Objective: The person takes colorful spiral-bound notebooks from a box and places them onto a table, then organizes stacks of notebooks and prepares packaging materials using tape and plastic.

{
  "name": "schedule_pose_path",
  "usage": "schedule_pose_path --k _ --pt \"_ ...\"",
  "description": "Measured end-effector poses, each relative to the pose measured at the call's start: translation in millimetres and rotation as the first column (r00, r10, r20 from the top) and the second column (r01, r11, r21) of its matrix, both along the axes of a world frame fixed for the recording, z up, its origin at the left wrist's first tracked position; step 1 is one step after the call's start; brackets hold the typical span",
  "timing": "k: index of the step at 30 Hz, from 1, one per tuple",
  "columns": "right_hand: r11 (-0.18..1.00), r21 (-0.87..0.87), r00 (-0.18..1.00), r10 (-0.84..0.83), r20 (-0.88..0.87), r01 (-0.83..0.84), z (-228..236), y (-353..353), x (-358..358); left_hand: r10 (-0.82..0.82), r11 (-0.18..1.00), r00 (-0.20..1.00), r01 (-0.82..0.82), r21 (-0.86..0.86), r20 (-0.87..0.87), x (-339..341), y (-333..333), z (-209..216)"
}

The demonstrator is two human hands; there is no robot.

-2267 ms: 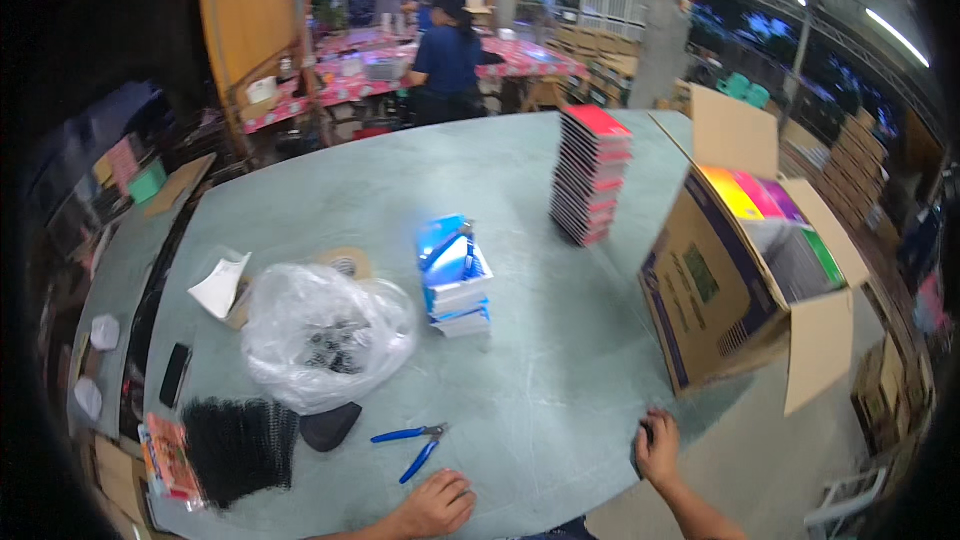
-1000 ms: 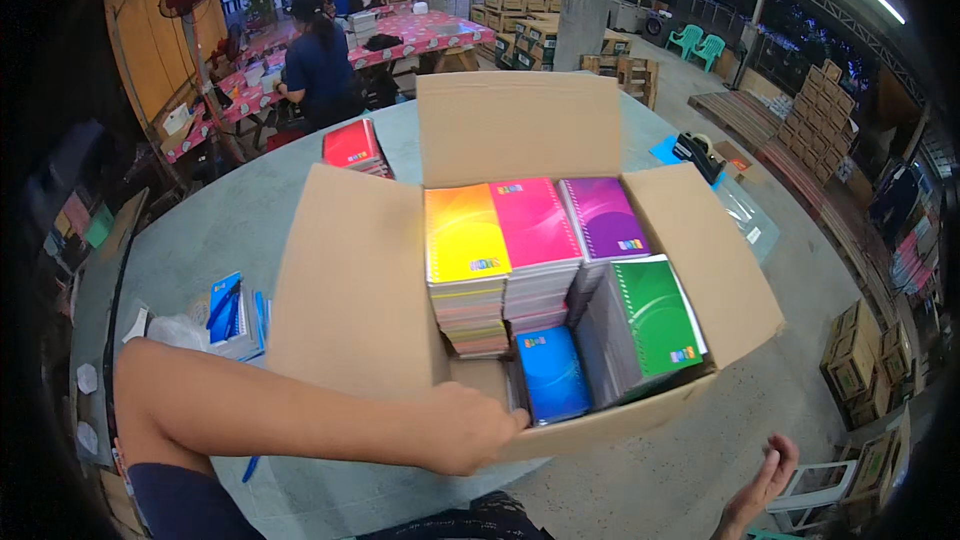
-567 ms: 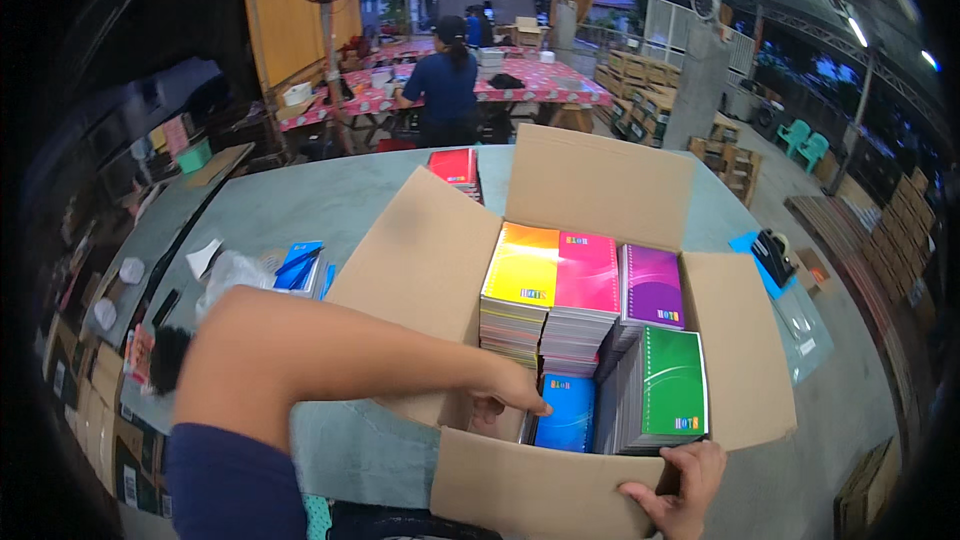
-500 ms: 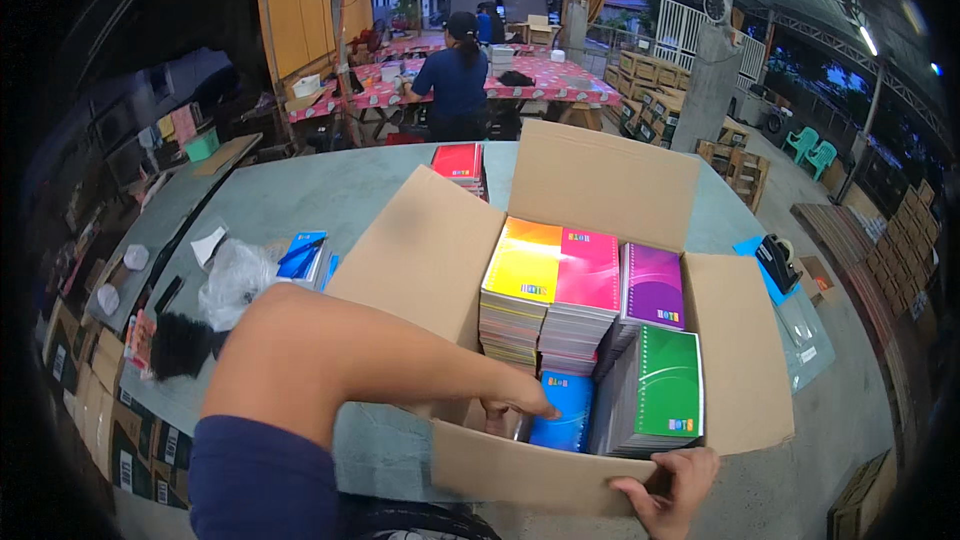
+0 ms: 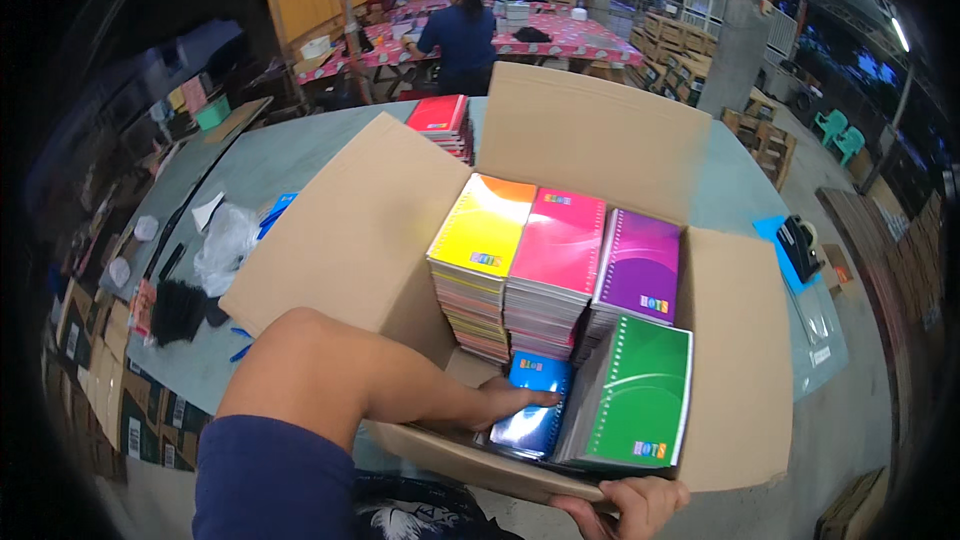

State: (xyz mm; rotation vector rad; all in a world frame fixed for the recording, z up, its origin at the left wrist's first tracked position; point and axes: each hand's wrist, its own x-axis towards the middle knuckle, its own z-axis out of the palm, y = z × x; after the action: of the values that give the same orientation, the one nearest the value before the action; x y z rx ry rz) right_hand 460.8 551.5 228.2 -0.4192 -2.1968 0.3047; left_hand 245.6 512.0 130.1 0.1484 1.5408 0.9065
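An open cardboard box stands in front of me, packed with stacks of spiral notebooks. Inside are yellow notebooks, pink notebooks, purple notebooks and green notebooks. A lower stack of blue notebooks lies at the near left. My left hand reaches into the box and is closed on the blue notebooks, thumb on the top cover; its other fingers are hidden at the side. At the near right corner, my right hand grips the box's front flap.
Red notebooks are stacked behind the box on the grey-green table. To the left lie a clear plastic bag and a black brush-like thing. A tape dispenser sits at right. Beyond, a person works at a pink-covered table.
My view has tilted down. The box has shifted and turned leftward, its left flap now covering most of the blue items on the table. Both hands keep their places on notebooks and flap.
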Motion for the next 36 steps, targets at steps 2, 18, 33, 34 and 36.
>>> schedule_pose_path --k 2,18,33,34,36 --pt "0.999 0.024 0.999 -0.028 -0.021 0.028 0.6 -1.8 -2.8 0.025 0.993 0.996 -0.035 -0.113 -0.085 -0.4 0.3 -13.5" --pt "0.999 0.026 0.988 -0.025 0.149 0.021 8.9 -2.1 3.0 -0.07 0.977 0.917 -0.017 -0.215 -0.392 38.1 0.6 25.0" --pt "1.0 -0.022 0.996 -0.016 0.09 0.018 14.9 -4.6 1.1 -0.187 0.977 0.96 0.161 -0.137 -0.206 -2.2 -8.4 -14.9" --pt "1.0 -0.02 0.996 -0.009 0.092 0.011 15.6 -3.9 1.2 -0.195 0.976 0.956 0.168 -0.135 -0.219 -4.0 -10.1 -15.3" --pt "1.0 -0.003 0.996 -0.018 0.082 0.019 17.8 -4.1 -0.2 -0.121 0.993 0.989 0.121 0.002 0.079 -4.9 -14.6 -7.1"
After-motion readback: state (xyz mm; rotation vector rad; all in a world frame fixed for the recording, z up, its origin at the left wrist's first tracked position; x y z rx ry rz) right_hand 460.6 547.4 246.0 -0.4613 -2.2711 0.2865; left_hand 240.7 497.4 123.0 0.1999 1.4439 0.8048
